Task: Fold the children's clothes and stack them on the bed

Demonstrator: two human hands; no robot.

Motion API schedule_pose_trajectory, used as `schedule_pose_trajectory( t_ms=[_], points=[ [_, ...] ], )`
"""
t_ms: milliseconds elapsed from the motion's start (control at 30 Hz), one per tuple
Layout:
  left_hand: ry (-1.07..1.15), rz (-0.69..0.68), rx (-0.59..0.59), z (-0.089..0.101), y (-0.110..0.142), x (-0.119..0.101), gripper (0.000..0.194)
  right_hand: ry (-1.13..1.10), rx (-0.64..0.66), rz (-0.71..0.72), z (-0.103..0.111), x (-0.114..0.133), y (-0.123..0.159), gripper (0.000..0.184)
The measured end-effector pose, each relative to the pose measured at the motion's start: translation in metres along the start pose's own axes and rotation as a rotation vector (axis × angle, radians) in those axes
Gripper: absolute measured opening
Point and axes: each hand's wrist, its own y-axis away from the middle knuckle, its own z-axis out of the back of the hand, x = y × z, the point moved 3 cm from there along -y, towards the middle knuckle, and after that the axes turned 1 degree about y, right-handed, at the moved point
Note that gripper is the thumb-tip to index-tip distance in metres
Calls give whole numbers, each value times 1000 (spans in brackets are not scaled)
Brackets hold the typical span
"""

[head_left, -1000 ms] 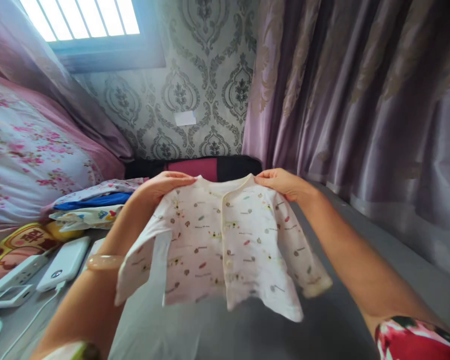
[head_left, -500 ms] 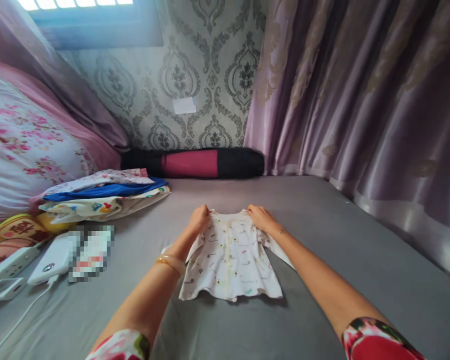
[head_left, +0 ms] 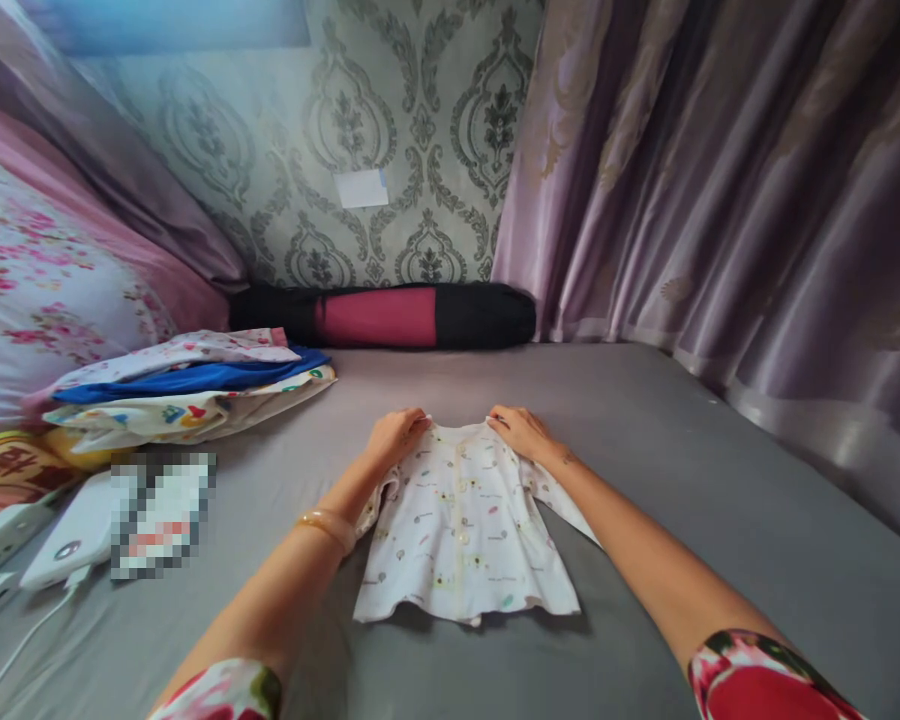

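Observation:
A small white long-sleeved baby shirt [head_left: 461,530] with a printed pattern and a buttoned front lies spread on the grey bedsheet [head_left: 630,640], collar away from me. My left hand [head_left: 399,437] pinches its left shoulder beside the collar, fingers closed on the cloth. At the opposite shoulder, my right hand [head_left: 521,432] is closed on the fabric in the same way. Both forearms lie partly over the sleeves; the left sleeve is mostly hidden by my wrist. A bangle [head_left: 328,528] circles my left wrist.
Folded clothes [head_left: 195,385] are piled at the left, near a floral pillow [head_left: 52,270]. Closer in are a white power bank [head_left: 82,530] with a cable, a power strip [head_left: 7,535] and a blurred-out packet [head_left: 166,515]. A black and red roll [head_left: 382,317] lies along the wall; curtains [head_left: 690,200] hang right.
My view has tilted down slightly. The shirt appears a little nearer, with its hem lower in view. Both hands keep hold of the shoulders; the left has shifted slightly outward.

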Motion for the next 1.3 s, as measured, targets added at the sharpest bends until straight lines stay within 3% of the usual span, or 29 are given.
schedule_pose_trajectory(
  t_ms=[167, 400, 600, 800, 900, 1000, 1100, 1300],
  points=[
    [-196, -73, -7, 7, -17, 4, 38, 114, -37, 33, 2, 2, -14, 28],
    [-329, -131, -16, 4, -54, 21, 37, 284, 4, 47, -2, -5, -53, 35],
    [-283, -62, 5, 2, -80, 34, 35, 293, 34, 10, -5, -12, -83, 35],
    [-176, 12, 32, -7, -91, 41, 33, 211, 41, -43, -9, -17, -93, 34],
    [-87, 159, 48, -5, -94, 49, 37, 70, 10, -106, -7, -27, -98, 33],
    [72, 402, 47, 5, -94, 65, 47, -115, -5, -232, 1, -46, -96, 42],
    [232, 545, 142, 16, -85, 84, 54, -343, 28, -355, 9, -68, -80, 50],
    [549, 598, 285, 37, -37, 99, 53, -689, 205, -491, 19, -94, -23, 48]
  ],
)
